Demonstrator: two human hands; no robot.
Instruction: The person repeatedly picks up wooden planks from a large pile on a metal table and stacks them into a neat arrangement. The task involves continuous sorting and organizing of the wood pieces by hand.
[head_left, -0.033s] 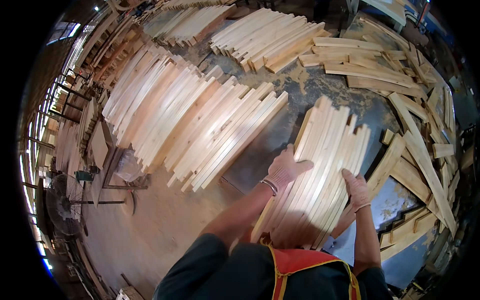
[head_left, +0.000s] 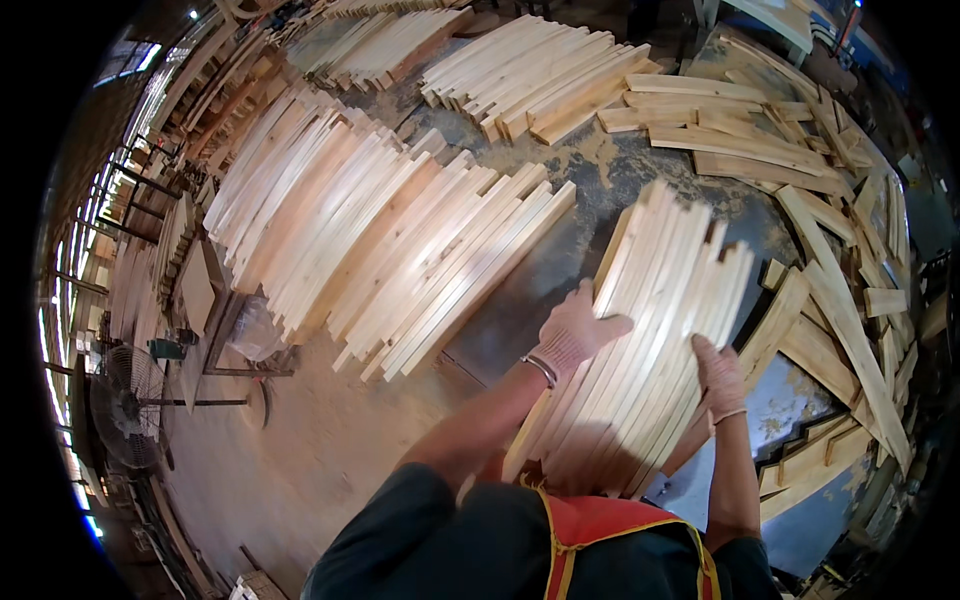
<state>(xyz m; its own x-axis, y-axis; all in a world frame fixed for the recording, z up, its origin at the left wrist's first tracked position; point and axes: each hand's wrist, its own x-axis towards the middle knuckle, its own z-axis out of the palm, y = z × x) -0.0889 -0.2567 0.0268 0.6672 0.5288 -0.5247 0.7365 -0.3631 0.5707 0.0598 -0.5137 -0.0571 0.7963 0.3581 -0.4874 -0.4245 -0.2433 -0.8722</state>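
Note:
A bundle of pale wooden strips [head_left: 625, 350], side by side with uneven far ends, lies lengthwise in front of me. My left hand [head_left: 578, 328], in a light knit glove with a bracelet at the wrist, grips its left side, thumb across the top. On the opposite side, my gloved right hand [head_left: 718, 378] presses against the edge strips, its fingers bent along them. The two hands squeeze the strips together. The bundle's near end reaches my red apron [head_left: 610, 522]. The undersides of the strips are hidden.
To the left, a wide row of strips [head_left: 390, 240] rests on the dark table [head_left: 500, 325]. Another row [head_left: 530, 75] lies farther back. Loose boards [head_left: 840, 300] are piled crosswise at the right. A standing fan [head_left: 128, 405] is on the far left.
The far end of the bundle has shifted slightly away and to the right. Both hands keep their hold, the right one moving slightly right with it.

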